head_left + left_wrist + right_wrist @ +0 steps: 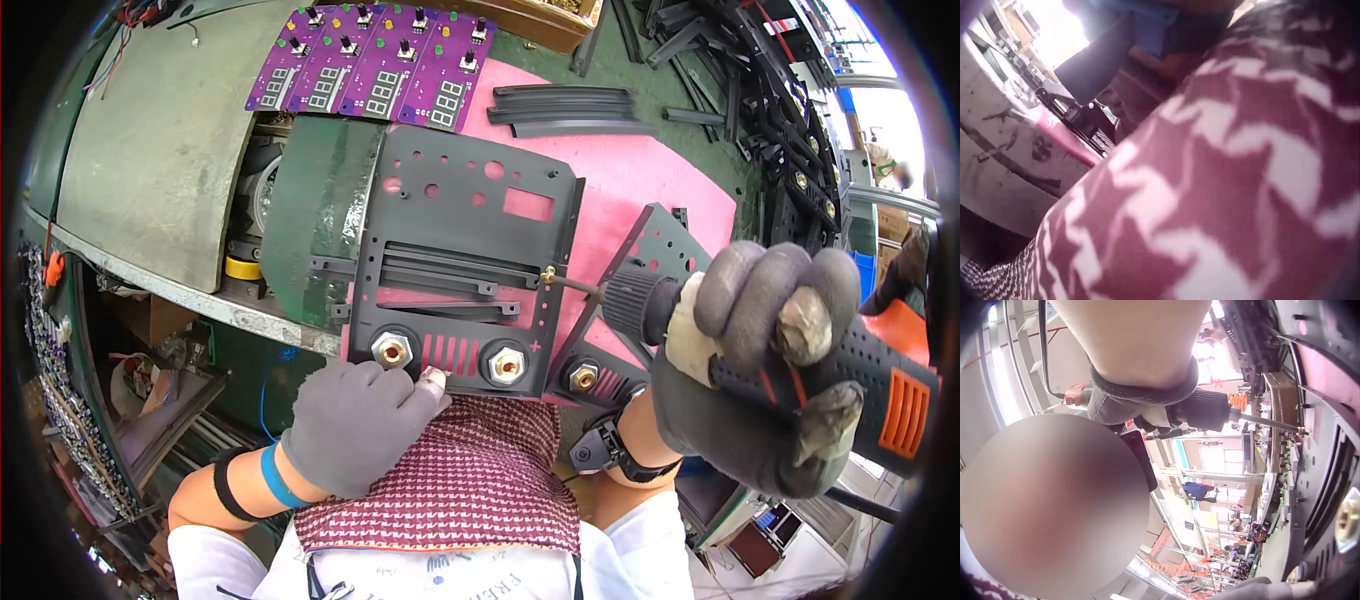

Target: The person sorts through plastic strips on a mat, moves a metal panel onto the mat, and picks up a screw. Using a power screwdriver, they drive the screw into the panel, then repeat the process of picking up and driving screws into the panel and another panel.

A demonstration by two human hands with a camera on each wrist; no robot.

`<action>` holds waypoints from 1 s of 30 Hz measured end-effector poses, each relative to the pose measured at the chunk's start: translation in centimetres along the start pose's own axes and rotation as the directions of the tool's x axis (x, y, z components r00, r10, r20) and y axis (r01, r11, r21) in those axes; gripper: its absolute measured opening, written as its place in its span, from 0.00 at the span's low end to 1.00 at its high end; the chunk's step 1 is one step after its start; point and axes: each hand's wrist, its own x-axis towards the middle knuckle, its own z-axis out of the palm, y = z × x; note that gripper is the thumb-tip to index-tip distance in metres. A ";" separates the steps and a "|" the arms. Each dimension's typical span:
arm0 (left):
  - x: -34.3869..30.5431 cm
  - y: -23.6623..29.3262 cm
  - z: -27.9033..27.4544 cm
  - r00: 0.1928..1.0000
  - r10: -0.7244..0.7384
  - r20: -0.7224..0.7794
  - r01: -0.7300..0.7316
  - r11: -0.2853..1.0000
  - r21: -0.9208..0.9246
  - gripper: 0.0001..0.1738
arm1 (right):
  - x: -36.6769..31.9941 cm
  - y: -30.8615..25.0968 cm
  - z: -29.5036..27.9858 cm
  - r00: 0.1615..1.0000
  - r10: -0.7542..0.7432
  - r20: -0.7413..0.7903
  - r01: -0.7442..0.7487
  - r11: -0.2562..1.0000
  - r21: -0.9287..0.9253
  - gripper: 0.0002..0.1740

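Observation:
My right hand point(770, 350) grips a corded black-and-orange electric drill point(632, 305), whose long bit points left. The bit's tip meets a small brass-coloured screw point(547, 275) at the right flange of a dark metal panel point(465, 170). The right wrist view shows the drill chuck point(1207, 410) and bit from the side, level with the panel's edge. My left hand point(360, 425) holds the panel's near edge, with a fingertip on its surface between two brass fittings with hex nuts point(392, 350). Both hands wear grey gloves. In the left wrist view, the checked apron point(1229, 169) fills most of the picture.
A second metal panel point(655, 245) lies partly under the drill. Purple circuit boards point(370, 65) with knobs and displays sit beyond, beside black metal strips point(565, 108) on a pink sheet point(690, 190). Many dark metal parts point(700, 50) are piled at the far right.

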 end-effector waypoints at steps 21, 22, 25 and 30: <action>-0.7 -1.1 0.6 1.000 0.009 -0.030 -0.009 1.000 0.009 0.12 | -1.5 1.7 0.4 0.992 0.008 -0.126 -0.021 0.994 -0.103 0.22; -0.7 -1.1 0.6 0.999 0.010 -0.037 -0.010 1.000 -0.001 0.13 | -1.5 1.8 0.3 0.992 0.011 -0.126 -0.024 0.994 -0.103 0.22; -0.7 -1.1 0.4 0.999 0.010 -0.033 -0.011 1.000 -0.009 0.13 | -1.4 2.0 0.0 0.994 -0.010 -0.106 -0.001 0.995 -0.102 0.22; -0.5 -1.4 0.4 1.000 0.027 -0.003 -0.027 0.999 -0.019 0.11 | -1.1 2.1 0.4 0.978 0.210 -0.013 -0.211 0.976 -0.058 0.18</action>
